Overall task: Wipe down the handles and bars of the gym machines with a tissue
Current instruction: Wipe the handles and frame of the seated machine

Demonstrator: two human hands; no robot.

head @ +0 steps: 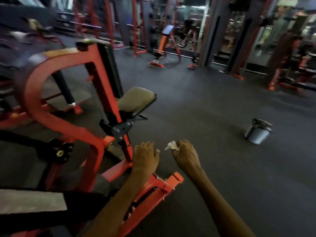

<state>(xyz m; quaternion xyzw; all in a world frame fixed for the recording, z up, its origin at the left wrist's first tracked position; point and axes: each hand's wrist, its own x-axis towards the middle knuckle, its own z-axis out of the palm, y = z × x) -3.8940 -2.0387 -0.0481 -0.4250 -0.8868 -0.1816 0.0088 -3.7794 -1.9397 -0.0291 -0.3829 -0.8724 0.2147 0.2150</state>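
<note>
Pinching a crumpled white tissue (pixel 172 145) between thumb and curled fingers, the right hand (pixel 185 155) hangs over the dark floor (pixel 213 103), knuckles up; the tissue sticks out to the left of the fingers, toward the other hand; it touches no machine. Left hand (pixel 145 155) just beside it, back of hand up, fingers loosely bent downward and holding nothing; it hovers near the lower end of a slanted red post (pixel 127 149); contact with the post cannot be told. Both forearms bare, entering from the bottom edge; left forearm crosses above a red base bar (pixel 168 184) of the nearest machine.

Red machine frame (pixel 51 106) fills the left half; a curved red arm loops up to a squared top; black tubes run behind it; a grey-brown padded seat (pixel 136 100) sits tilted on the slanted post, above a black bracket with bolts. Grey pad at lower left edge, blurred.

Metal bucket (pixel 258 131) stands alone on the floor, well apart to the right of the hands. Further red and orange machines along the far wall, blurred.
</note>
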